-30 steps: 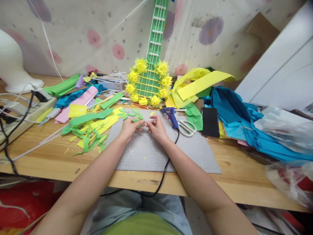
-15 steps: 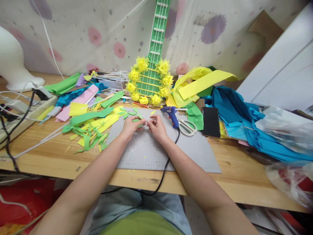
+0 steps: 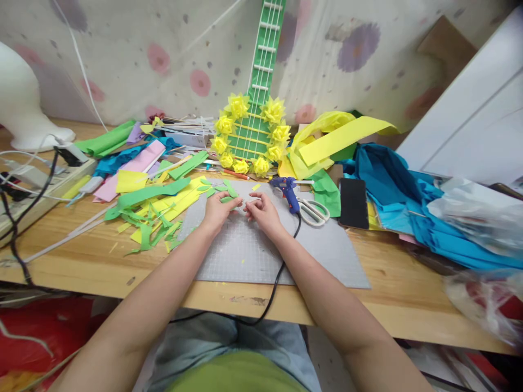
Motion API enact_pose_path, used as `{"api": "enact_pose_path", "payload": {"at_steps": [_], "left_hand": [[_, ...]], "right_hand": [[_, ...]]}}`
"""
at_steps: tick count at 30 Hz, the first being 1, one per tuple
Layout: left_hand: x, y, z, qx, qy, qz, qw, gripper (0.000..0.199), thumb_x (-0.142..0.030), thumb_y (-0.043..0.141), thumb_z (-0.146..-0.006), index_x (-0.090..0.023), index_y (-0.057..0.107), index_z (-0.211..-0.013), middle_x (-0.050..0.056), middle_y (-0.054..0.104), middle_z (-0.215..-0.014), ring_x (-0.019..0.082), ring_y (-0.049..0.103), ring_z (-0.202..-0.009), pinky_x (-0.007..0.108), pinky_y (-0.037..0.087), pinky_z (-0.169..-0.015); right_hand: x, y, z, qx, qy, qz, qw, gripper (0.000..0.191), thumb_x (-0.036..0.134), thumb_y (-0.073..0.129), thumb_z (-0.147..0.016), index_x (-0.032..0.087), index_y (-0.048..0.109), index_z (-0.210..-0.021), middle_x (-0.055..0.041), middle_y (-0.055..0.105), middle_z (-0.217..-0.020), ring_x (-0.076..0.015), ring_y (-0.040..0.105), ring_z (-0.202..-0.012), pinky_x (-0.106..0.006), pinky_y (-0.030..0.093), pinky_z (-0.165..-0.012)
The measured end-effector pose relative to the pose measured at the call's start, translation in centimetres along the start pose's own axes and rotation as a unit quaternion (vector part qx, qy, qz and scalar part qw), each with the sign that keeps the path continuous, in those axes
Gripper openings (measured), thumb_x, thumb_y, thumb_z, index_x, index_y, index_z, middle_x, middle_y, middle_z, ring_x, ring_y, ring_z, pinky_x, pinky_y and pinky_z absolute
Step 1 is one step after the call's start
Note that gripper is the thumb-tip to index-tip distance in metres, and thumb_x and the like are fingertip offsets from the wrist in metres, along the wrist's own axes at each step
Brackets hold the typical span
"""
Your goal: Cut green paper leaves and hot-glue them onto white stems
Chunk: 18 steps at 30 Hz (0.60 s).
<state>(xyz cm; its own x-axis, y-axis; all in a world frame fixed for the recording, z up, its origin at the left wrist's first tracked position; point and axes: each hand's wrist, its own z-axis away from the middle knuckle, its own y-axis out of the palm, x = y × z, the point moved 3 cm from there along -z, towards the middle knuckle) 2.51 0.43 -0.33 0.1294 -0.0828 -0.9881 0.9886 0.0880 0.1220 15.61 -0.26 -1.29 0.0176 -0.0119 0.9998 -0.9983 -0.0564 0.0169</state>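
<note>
My left hand [image 3: 218,211] is closed, with a small green paper piece [image 3: 226,200] showing between thumb and fingers. Just to its right, with a narrow gap between them, my right hand [image 3: 262,212] has its fingertips pinched together; whatever they hold is too small to make out. Both hands are over the grey cutting mat [image 3: 245,256]. Behind my left hand lie several cut green paper leaves [image 3: 231,189]. A blue glue gun [image 3: 288,191] rests to the right of my right hand, beside scissors with white handles [image 3: 314,212].
A green paper guitar [image 3: 247,139] ringed with yellow paper flowers leans at the back. Green and yellow scraps [image 3: 153,212] lie left of the mat. A black phone [image 3: 353,203] and blue paper [image 3: 379,169] are at right. The glue gun's cord [image 3: 278,277] crosses the mat.
The fingertips of my two hands have drawn slightly apart. A thin pale thing that showed between them is no longer visible. The things on the table have not moved.
</note>
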Motion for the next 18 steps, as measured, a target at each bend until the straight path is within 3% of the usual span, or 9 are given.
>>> {"api": "enact_pose_path", "payload": {"at_steps": [8, 12, 18], "left_hand": [[0.05, 0.00, -0.12, 0.005, -0.003, -0.008, 1.000, 0.035, -0.035, 0.075, -0.049, -0.014, 0.061, -0.073, 0.003, 0.064, -0.065, 0.014, 0.060, -0.062, 0.022, 0.046, -0.051], [0.06, 0.02, -0.12, 0.017, -0.007, -0.001, 1.000, 0.036, -0.036, 0.076, -0.048, -0.014, 0.062, -0.072, 0.003, 0.064, -0.066, 0.015, 0.061, -0.063, 0.022, 0.046, -0.050], [0.31, 0.03, -0.23, 0.023, -0.013, 0.010, 1.000, 0.038, -0.037, 0.077, -0.047, -0.013, 0.062, -0.072, 0.004, 0.064, -0.070, 0.015, 0.061, -0.065, 0.022, 0.046, -0.051]], "right_hand": [[0.16, -0.08, 0.06, 0.036, 0.071, -0.092, 0.993, 0.021, 0.028, 0.063, -0.065, 0.017, 0.053, -0.081, 0.0045, 0.058, -0.059, -0.0055, 0.051, -0.048, -0.019, 0.040, -0.046], [0.07, -0.13, 0.10, 0.054, 0.078, -0.134, 0.986, 0.026, 0.029, 0.067, -0.060, 0.016, 0.056, -0.079, 0.0036, 0.059, -0.061, -0.0052, 0.051, -0.049, -0.019, 0.039, -0.048], [-0.01, -0.27, 0.07, 0.012, 0.056, -0.178, 0.982, 0.037, 0.026, 0.068, -0.057, 0.019, 0.046, -0.085, 0.0068, 0.059, -0.056, -0.0079, 0.055, -0.050, -0.020, 0.042, -0.050]]}}
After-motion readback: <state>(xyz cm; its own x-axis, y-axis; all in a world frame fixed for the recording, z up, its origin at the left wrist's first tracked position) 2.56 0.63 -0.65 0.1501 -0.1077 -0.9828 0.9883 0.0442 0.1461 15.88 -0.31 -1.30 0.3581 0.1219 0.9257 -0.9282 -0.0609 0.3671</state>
